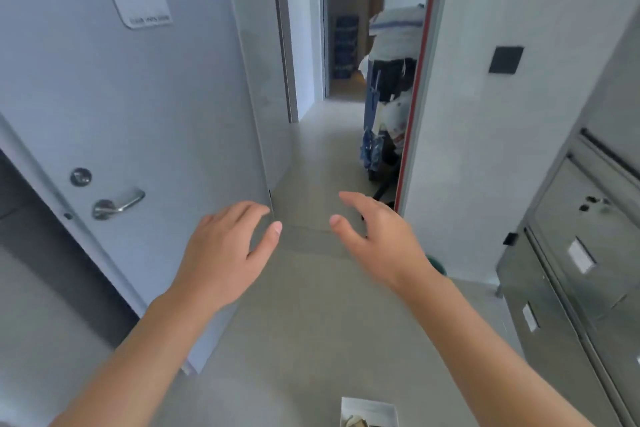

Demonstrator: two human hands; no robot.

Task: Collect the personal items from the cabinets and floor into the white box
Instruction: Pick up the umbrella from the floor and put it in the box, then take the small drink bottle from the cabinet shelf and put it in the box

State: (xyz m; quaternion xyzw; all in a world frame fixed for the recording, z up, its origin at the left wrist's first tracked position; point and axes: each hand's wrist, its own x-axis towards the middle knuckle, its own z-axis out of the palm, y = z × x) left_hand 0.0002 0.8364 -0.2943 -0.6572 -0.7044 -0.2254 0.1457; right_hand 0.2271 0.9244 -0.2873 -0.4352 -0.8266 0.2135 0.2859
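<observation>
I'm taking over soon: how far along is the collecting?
Done: the white box already holds a few items. In hand: nothing; the left hand and right hand are open and empty above the floor. Left: unclear; the cabinets on the right look shut, so their contents are hidden.

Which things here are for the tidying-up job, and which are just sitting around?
For the job: white box, some items already inside; metal cabinets; left hand and right hand, both open and empty.

Just lying about: door; door handle; loaded cart down the corridor; black wall plate.
</observation>
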